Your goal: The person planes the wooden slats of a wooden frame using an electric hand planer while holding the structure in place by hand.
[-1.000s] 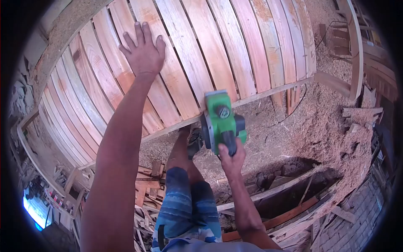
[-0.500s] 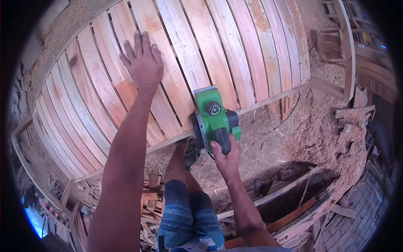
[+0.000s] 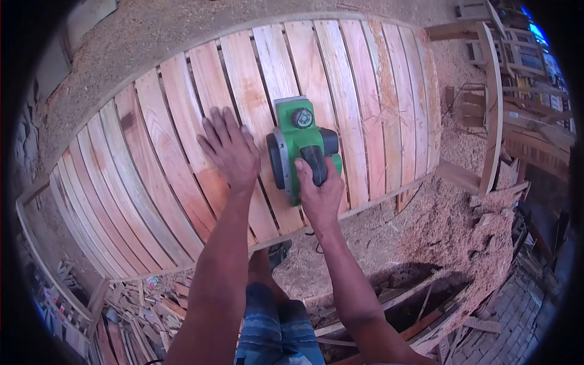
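Observation:
A green electric planer (image 3: 296,140) with a black handle and a round front knob sits on the wooden slats (image 3: 164,131) of a long bed-like frame. My right hand (image 3: 320,191) is wrapped round the planer's rear handle. To the left of the tool, my left hand (image 3: 231,152) lies flat on the slats, fingers spread, holding nothing. Narrow dark gaps run between the slats. The planer's underside is hidden against the wood.
Wood shavings (image 3: 450,234) are heaped on the ground at the right, and curls lie on the right-hand slats. Offcuts (image 3: 146,325) litter the ground at lower left. An upright end frame (image 3: 491,109) stands at the right. A dark trough-like box (image 3: 413,298) lies at lower right.
The planer, in my right hand, has moved from the near edge forward over the slats. My left hand now rests nearer to it. The camera view has shifted, showing the frame's far edge.

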Demonstrator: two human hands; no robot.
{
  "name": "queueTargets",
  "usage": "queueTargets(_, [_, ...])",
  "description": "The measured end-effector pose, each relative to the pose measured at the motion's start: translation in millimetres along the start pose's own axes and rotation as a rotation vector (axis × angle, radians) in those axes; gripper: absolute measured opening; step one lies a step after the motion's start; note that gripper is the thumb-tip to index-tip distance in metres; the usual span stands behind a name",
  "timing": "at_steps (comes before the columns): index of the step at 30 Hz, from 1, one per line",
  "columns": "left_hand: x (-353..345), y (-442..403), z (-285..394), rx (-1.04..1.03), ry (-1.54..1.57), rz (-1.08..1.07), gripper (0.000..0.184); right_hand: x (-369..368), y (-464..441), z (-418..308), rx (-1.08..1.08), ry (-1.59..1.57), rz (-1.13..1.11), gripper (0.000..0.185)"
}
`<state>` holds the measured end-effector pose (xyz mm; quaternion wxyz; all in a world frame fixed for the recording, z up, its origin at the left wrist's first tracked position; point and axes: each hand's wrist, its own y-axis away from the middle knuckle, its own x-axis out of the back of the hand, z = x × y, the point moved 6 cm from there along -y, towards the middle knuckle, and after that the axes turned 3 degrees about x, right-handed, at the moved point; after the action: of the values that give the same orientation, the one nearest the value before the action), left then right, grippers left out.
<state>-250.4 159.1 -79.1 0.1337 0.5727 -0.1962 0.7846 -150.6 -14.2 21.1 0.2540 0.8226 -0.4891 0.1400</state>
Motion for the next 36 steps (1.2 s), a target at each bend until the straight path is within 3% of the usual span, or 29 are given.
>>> queueTargets(5, [-2, -4, -1, 0.026, -0.022, -0.083, 0.062, -33, -67, -43, 0.017, 0.043, -0.017, 0.051])
queueTargets(11, [-4, -6, -2, 0.040, -0.033, -0.148, 0.067, -69, -142, -97, 0.223, 0.178, 0.118, 0.066])
queueTargets(21, [-2, -8, -1, 0.018, 0.013, -0.141, 0.067, -122, -253, -148, 0.221, 0.041, -0.028, 0.072])
queueTargets(22, [-2, -9, -2, 0.010, 0.028, -0.121, 0.066, -120, -252, -151, 0.181, 0.146, -0.066, 0.077])
queueTargets(24, [-1, -3, -2, -0.006, 0.053, -0.116, 0.062, -107, -237, -138, 0.081, 0.370, -0.143, 0.088])
queueTargets(28, [-7, 3, -4, -0.026, 0.041, -0.057, 0.059, -56, -137, -61, 0.179, -0.001, -0.073, 0.073])
queueTargets(32, [-12, 6, -5, -0.053, 0.012, -0.001, 0.061, 8, 6, 24, -0.042, 0.028, -0.048, 0.067])
queueTargets(36, [-14, 9, -1, -0.112, -0.034, 0.052, 0.073, 44, 154, 84, -0.118, 0.030, -0.046, 0.047])
